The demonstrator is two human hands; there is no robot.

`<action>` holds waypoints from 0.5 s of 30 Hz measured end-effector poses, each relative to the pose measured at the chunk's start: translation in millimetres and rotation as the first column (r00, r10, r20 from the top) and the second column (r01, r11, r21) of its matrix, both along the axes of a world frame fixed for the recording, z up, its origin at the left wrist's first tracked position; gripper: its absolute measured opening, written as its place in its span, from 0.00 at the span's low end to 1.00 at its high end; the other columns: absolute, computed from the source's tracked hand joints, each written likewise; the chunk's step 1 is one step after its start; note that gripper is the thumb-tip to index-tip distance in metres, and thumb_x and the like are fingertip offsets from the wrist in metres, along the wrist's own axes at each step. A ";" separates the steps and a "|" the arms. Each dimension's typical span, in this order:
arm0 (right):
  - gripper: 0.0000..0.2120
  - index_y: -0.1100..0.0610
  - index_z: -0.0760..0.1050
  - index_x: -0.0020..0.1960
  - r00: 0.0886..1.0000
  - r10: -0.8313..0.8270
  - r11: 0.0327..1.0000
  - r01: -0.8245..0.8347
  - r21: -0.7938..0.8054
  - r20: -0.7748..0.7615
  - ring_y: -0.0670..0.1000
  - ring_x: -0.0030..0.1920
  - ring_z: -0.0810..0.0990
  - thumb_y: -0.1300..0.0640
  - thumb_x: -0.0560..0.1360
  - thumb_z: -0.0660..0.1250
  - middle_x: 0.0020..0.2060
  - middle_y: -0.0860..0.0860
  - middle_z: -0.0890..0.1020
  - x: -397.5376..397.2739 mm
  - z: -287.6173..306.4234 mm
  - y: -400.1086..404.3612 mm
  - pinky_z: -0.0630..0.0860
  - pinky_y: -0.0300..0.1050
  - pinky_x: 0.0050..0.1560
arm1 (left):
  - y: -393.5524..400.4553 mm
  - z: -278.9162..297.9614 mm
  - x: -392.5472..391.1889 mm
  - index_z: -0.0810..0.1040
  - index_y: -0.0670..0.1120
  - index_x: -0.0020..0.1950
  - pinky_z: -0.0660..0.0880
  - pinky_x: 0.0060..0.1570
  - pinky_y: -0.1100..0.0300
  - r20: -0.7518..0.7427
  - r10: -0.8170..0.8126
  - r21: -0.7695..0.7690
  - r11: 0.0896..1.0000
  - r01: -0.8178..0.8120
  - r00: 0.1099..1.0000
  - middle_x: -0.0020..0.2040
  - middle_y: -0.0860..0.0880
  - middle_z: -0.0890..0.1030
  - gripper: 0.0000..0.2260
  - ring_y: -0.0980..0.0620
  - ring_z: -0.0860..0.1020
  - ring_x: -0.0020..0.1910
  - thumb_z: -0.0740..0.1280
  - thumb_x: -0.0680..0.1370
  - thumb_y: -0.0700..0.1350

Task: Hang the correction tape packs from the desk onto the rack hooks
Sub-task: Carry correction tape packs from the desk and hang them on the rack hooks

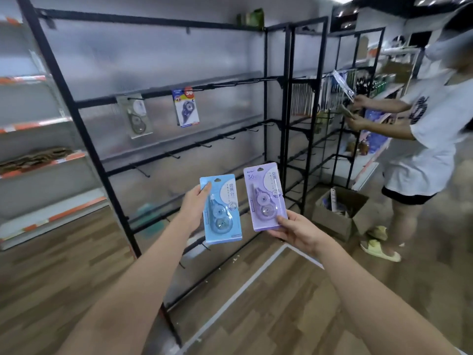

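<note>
— 2 packs are held up, 1 in each hand. How is the left hand (195,206) closed?

— The blue correction tape pack (222,208) is gripped along its left edge, with the thumb laid across the upper left corner of the card and the fingers hidden behind it. The pack is kept upright, face toward the camera.

— And the right hand (294,230)?

— The purple correction tape pack (265,196) is pinched at its lower right corner, thumb on the front, fingers curled underneath. It is raised slightly higher than the blue one and is just beside it, apart from it.

— Where are they held relative to the rack?

— Both are seen in front of the black rack (102,162), near its lower rows of hooks (174,156). Farther up, 2 packs are already hung on the upper rail: a clear pack (137,116) at the left and a white-and-blue pack (186,108) to its right.

— What else is seen?

— At the far right, a person in a white shirt (430,139) is stood at another rack with packets held in both hands. A cardboard box (340,211) is placed on the wooden floor (281,303) near that person's feet.
</note>
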State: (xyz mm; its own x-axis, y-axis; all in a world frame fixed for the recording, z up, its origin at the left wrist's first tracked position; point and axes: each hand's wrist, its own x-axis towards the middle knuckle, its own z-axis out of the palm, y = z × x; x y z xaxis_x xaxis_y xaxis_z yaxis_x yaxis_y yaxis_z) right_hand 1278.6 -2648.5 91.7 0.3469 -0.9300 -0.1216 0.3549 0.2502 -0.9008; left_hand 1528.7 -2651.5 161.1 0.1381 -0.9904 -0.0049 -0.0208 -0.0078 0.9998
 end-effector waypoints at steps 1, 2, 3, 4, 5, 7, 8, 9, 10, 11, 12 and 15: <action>0.09 0.59 0.74 0.56 1.000 0.000 1.000 0.000 -0.004 0.002 0.49 0.44 0.85 0.64 0.80 0.57 0.44 0.52 0.85 -4.6 2.6 -19.6 0.82 0.41 0.46 | -18.4 3.3 -4.4 0.77 0.42 0.55 0.79 0.43 0.56 -0.002 -0.001 -0.011 1.000 0.001 1.000 0.47 0.45 0.83 0.11 0.48 0.82 0.42 0.59 0.83 0.47; 0.09 0.59 0.74 0.56 1.000 0.001 1.000 -0.001 -0.007 0.005 0.49 0.44 0.85 0.64 0.80 0.57 0.44 0.52 0.85 -9.0 5.8 -39.3 0.82 0.41 0.45 | -36.4 6.9 -9.1 0.77 0.43 0.54 0.80 0.43 0.55 -0.008 0.002 -0.020 1.000 -0.002 1.000 0.46 0.46 0.83 0.10 0.49 0.82 0.41 0.59 0.83 0.47; 0.09 0.59 0.74 0.56 1.000 0.004 1.000 -0.004 -0.012 0.001 0.49 0.43 0.85 0.64 0.80 0.57 0.44 0.52 0.86 -13.0 7.1 -57.6 0.82 0.41 0.45 | -54.1 9.5 -13.0 0.77 0.44 0.53 0.80 0.45 0.54 -0.012 0.014 -0.022 1.000 -0.014 1.000 0.46 0.46 0.84 0.10 0.48 0.82 0.41 0.59 0.82 0.48; 0.09 0.59 0.74 0.55 1.000 0.004 1.000 -0.004 -0.022 -0.011 0.49 0.42 0.85 0.65 0.80 0.57 0.43 0.51 0.86 -19.3 10.1 -80.4 0.82 0.41 0.44 | -76.9 12.9 -19.8 0.77 0.44 0.51 0.79 0.48 0.50 -0.021 0.025 -0.024 0.999 -0.025 0.999 0.46 0.46 0.84 0.10 0.47 0.83 0.42 0.60 0.82 0.48; 0.09 0.59 0.73 0.55 1.000 0.009 0.999 -0.010 -0.031 -0.019 0.49 0.41 0.85 0.65 0.80 0.56 0.42 0.51 0.86 -24.2 13.8 -98.4 0.82 0.40 0.43 | -95.9 15.0 -23.4 0.77 0.45 0.51 0.79 0.51 0.47 -0.031 0.037 -0.021 0.999 -0.038 0.999 0.47 0.45 0.84 0.10 0.45 0.83 0.44 0.60 0.82 0.49; 0.08 0.60 0.73 0.55 0.999 0.027 0.998 -0.029 -0.047 -0.033 0.48 0.41 0.85 0.65 0.81 0.56 0.42 0.51 0.86 -31.7 21.2 -130.7 0.82 0.39 0.42 | -129.8 21.8 -30.6 0.77 0.44 0.52 0.77 0.55 0.42 -0.043 0.053 -0.018 0.998 -0.054 0.998 0.51 0.41 0.83 0.10 0.40 0.82 0.48 0.61 0.82 0.48; 0.08 0.59 0.73 0.55 0.998 0.033 0.998 -0.035 -0.058 -0.044 0.48 0.41 0.85 0.65 0.81 0.56 0.42 0.51 0.86 -37.5 25.0 -153.0 0.82 0.39 0.43 | -151.6 26.2 -37.1 0.78 0.43 0.53 0.76 0.56 0.40 -0.062 0.061 -0.022 0.998 -0.063 0.996 0.51 0.40 0.83 0.10 0.39 0.82 0.50 0.61 0.82 0.48; 0.08 0.59 0.73 0.55 0.998 0.044 0.997 -0.046 -0.064 -0.046 0.49 0.41 0.85 0.64 0.81 0.56 0.42 0.51 0.86 -42.9 30.2 -174.8 0.82 0.40 0.44 | -171.2 31.7 -43.2 0.78 0.43 0.53 0.76 0.56 0.39 -0.076 0.067 -0.033 0.997 -0.070 0.995 0.51 0.39 0.83 0.10 0.38 0.82 0.50 0.62 0.82 0.47; 0.08 0.59 0.74 0.55 0.997 0.060 0.996 -0.063 -0.068 -0.045 0.49 0.42 0.85 0.64 0.81 0.56 0.43 0.52 0.85 -47.9 36.3 -196.8 0.82 0.40 0.44 | -191.4 35.9 -48.2 0.78 0.42 0.53 0.76 0.56 0.39 -0.075 0.076 -0.047 0.996 -0.080 0.994 0.51 0.39 0.83 0.10 0.38 0.82 0.49 0.62 0.81 0.47; 0.09 0.59 0.74 0.55 0.996 0.074 0.994 -0.077 -0.076 -0.044 0.49 0.42 0.85 0.64 0.81 0.56 0.44 0.52 0.85 -52.6 41.8 -218.7 0.82 0.40 0.44 | -209.9 40.8 -52.8 0.78 0.42 0.52 0.75 0.56 0.38 -0.067 0.081 -0.060 0.995 -0.085 0.994 0.51 0.39 0.83 0.10 0.38 0.81 0.49 0.62 0.81 0.47; 0.09 0.60 0.74 0.55 0.996 0.084 0.992 -0.088 -0.086 -0.042 0.50 0.43 0.85 0.64 0.81 0.57 0.45 0.53 0.85 -56.0 46.4 -239.4 0.81 0.40 0.44 | -226.9 46.1 -57.2 0.78 0.41 0.53 0.75 0.57 0.38 -0.062 0.077 -0.068 0.994 -0.081 0.995 0.51 0.38 0.83 0.10 0.36 0.81 0.50 0.62 0.81 0.47; 0.09 0.60 0.74 0.57 0.994 0.108 0.989 -0.110 -0.100 -0.020 0.50 0.44 0.85 0.64 0.80 0.57 0.46 0.53 0.85 -62.5 55.7 -294.2 0.81 0.40 0.46 | -272.0 61.2 -66.7 0.78 0.41 0.54 0.78 0.53 0.44 -0.014 0.058 -0.114 0.992 -0.059 0.998 0.51 0.39 0.83 0.11 0.39 0.82 0.48 0.61 0.82 0.47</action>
